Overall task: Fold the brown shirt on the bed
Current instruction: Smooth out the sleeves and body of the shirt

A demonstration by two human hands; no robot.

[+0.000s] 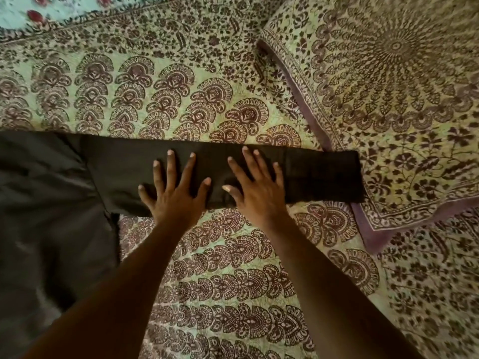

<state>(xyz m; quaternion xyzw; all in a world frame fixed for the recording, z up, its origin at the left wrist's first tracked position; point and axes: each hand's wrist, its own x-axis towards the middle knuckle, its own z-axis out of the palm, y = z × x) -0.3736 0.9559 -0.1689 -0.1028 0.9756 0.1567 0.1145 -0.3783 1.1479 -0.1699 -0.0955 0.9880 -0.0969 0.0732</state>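
The dark brown shirt (51, 203) lies flat on the bed, its body at the left edge of view and running out of frame. One sleeve (321, 174) stretches straight out to the right, its cuff reaching the pillow's corner. My left hand (173, 190) lies flat on the sleeve with fingers spread. Beside it, my right hand (256, 185) presses the same sleeve, fingers straight and spread too. Both palms sit near the sleeve's lower edge.
A green bedsheet (220, 281) with a dark red paisley print covers the bed. A matching patterned pillow (388, 86) lies at the upper right, its corner under the sleeve's end. A pale floral cloth (39, 9) shows at the top left.
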